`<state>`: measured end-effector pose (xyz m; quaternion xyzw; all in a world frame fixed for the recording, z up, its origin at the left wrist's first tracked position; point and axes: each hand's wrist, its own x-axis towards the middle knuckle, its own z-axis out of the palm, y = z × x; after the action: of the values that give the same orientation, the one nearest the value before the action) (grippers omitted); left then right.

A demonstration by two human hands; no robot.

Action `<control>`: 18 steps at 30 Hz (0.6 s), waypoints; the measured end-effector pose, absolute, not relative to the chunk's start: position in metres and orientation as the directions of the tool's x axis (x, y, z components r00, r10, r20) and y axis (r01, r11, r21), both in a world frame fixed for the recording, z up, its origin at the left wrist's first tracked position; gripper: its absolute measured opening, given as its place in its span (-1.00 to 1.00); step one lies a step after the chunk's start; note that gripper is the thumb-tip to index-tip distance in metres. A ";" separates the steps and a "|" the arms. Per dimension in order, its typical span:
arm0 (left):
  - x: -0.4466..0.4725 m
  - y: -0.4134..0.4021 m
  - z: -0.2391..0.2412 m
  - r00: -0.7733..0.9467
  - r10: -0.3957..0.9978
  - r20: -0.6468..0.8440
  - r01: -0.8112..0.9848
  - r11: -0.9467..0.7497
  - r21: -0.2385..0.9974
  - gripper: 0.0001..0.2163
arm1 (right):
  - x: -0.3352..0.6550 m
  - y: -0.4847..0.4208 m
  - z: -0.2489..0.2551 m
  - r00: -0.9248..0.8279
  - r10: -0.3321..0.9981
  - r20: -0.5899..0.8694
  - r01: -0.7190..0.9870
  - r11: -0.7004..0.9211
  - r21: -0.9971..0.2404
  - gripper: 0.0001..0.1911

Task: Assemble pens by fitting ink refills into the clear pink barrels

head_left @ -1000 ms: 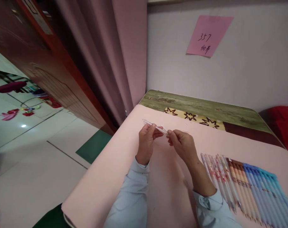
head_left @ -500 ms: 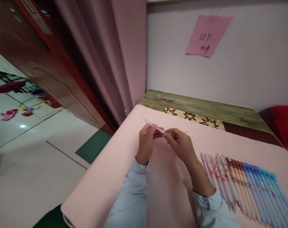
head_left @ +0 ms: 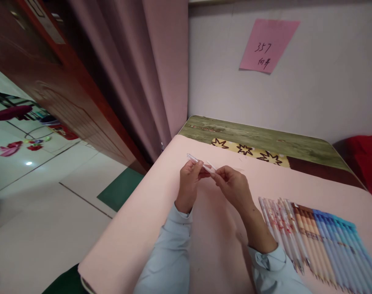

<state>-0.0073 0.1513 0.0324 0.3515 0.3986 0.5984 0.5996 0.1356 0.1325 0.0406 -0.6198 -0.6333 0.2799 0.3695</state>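
A slim whitish pen (head_left: 192, 157) slants between my two hands over the pink table cover. My left hand (head_left: 188, 183) is closed around its middle, thumb on top, and one end sticks out past the fingers at the upper left. The fingers of my right hand (head_left: 234, 185) pinch the pen's other end. A thin white sliver (head_left: 211, 165) points up from those fingertips; whether it is part of the pen I cannot tell. To the right lies a row of pens: whitish ones with red patterns (head_left: 284, 224), brown-orange ones (head_left: 312, 237) and blue ones (head_left: 341, 245).
The pink cover (head_left: 136, 228) lies over a table with a green wood-look top (head_left: 250, 132). Behind stands a white wall with a pink note (head_left: 269, 47). A mauve curtain (head_left: 164, 61) and a wooden door (head_left: 72, 90) are at the left. Red cloth (head_left: 365, 163) sits at the right edge.
Both hands stay in nearly the same place with the pen between them. The thin white sliver at my right fingertips stands out slightly more.
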 end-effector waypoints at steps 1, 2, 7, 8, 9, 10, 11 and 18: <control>-0.007 0.151 0.032 -0.029 0.998 -0.051 -0.424 0.034 0.905 -0.70 | 0.136 0.132 0.041 0.025 0.995 0.098 0.566 0.066 -0.822 -0.64; -0.007 0.151 0.032 -0.024 0.999 -0.048 -0.413 0.034 0.910 -0.70 | 0.136 0.132 0.041 0.010 0.997 0.074 0.554 0.055 -0.831 -0.58; -0.008 0.151 0.032 -0.033 0.998 -0.060 -0.423 0.040 0.905 -0.70 | 0.135 0.132 0.040 0.035 0.994 0.100 0.573 0.062 -0.817 -0.63; -0.008 0.152 0.032 -0.032 0.998 -0.058 -0.426 0.039 0.904 -0.71 | 0.135 0.132 0.040 0.040 0.993 0.112 0.581 0.068 -0.811 -0.65; -0.007 0.152 0.032 -0.026 0.998 -0.052 -0.426 0.036 0.904 -0.71 | 0.135 0.132 0.039 0.039 0.992 0.117 0.586 0.072 -0.807 -0.67; -0.007 0.152 0.031 -0.019 0.999 -0.045 -0.423 0.033 0.905 -0.72 | 0.135 0.132 0.039 0.031 0.993 0.113 0.588 0.074 -0.806 -0.69; -0.007 0.152 0.031 -0.013 0.999 -0.040 -0.419 0.031 0.907 -0.72 | 0.135 0.133 0.039 0.020 0.994 0.105 0.588 0.073 -0.806 -0.69; -0.017 0.158 0.037 -0.250 0.964 -0.095 -0.435 -0.025 0.900 -0.77 | 0.120 0.133 0.036 0.061 0.995 0.083 0.536 0.037 -0.844 -0.56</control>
<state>-0.0170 0.1581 0.0366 0.2953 0.4472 0.6520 0.5364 0.1202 0.1331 0.0363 -0.6233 -0.6138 0.3046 0.3768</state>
